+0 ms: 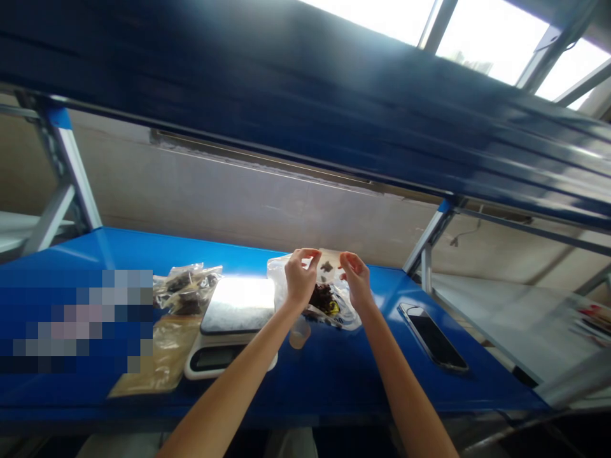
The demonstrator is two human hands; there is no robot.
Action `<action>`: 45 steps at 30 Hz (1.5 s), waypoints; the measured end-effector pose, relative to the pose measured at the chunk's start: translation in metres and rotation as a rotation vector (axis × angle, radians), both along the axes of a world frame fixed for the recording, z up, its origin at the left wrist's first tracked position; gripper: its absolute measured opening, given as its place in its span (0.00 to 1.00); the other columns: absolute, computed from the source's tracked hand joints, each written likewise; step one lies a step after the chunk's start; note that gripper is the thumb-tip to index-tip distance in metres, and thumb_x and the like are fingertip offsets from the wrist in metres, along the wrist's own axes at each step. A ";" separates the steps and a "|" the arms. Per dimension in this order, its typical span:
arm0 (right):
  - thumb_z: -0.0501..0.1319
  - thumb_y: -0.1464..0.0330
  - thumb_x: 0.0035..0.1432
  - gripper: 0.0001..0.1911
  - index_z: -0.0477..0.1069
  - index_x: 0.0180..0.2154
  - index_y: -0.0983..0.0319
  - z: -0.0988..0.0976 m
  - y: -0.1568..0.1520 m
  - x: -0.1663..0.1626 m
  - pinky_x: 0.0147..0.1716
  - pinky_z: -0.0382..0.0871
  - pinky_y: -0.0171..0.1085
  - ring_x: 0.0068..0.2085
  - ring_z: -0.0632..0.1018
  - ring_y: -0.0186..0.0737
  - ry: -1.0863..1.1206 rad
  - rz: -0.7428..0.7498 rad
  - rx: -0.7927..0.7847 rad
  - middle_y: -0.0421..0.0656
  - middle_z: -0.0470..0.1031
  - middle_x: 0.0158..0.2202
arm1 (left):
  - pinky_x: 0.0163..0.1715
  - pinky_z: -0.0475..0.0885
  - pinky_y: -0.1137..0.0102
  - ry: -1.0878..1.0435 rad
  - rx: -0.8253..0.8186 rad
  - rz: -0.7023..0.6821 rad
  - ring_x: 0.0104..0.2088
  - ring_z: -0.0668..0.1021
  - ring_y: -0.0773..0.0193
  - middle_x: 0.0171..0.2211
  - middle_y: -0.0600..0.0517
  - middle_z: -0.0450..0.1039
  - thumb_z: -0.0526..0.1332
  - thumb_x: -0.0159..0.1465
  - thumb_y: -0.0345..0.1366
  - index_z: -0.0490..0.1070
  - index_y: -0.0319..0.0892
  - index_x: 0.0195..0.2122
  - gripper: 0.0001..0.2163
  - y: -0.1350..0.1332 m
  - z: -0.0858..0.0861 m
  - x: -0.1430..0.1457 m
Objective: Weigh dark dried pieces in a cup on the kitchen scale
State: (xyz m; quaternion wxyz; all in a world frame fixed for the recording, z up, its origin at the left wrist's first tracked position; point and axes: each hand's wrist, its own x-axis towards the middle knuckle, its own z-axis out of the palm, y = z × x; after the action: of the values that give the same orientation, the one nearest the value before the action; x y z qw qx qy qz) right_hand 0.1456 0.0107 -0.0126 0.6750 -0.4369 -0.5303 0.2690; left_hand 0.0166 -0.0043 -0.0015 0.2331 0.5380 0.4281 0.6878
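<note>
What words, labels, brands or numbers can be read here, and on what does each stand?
No text can be read.
Scale: display dark, no digits legible.
Phone: screen black, no brand visible.
Clear bag held by left hand and right hand: no label shows.
Packets left of the scale: no print legible.
Red-marked items at far right: too blurred.
</note>
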 end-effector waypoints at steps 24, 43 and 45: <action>0.62 0.51 0.47 0.20 0.68 0.36 0.58 0.001 -0.001 -0.011 0.24 0.71 0.32 0.37 0.77 0.40 0.094 -0.028 0.004 0.41 0.75 0.34 | 0.31 0.73 0.72 -0.013 -0.071 -0.201 0.33 0.79 0.63 0.32 0.48 0.78 0.64 0.57 0.39 0.73 0.40 0.37 0.10 0.005 0.008 -0.013; 0.68 0.62 0.45 0.22 0.74 0.45 0.53 -0.005 -0.005 -0.021 0.36 0.75 0.40 0.51 0.71 0.47 -0.250 -0.024 0.191 0.47 0.65 0.53 | 0.20 0.64 0.77 -0.210 -0.207 -0.193 0.19 0.70 0.71 0.20 0.58 0.66 0.56 0.57 0.31 0.64 0.40 0.44 0.13 0.007 0.008 -0.022; 0.69 0.62 0.45 0.16 0.78 0.39 0.54 -0.004 -0.007 -0.022 0.43 0.73 0.45 0.53 0.70 0.48 -0.296 -0.032 0.236 0.47 0.67 0.52 | 0.21 0.65 0.76 -0.207 -0.244 -0.231 0.19 0.70 0.71 0.22 0.57 0.68 0.56 0.58 0.34 0.65 0.40 0.43 0.12 0.009 0.006 -0.020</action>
State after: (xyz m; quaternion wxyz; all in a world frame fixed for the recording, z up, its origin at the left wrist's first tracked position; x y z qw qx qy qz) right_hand 0.1237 0.0040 -0.0166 0.6401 -0.3979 -0.6448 0.1271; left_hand -0.0037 0.0043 0.0044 0.4167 0.4776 0.4172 0.6513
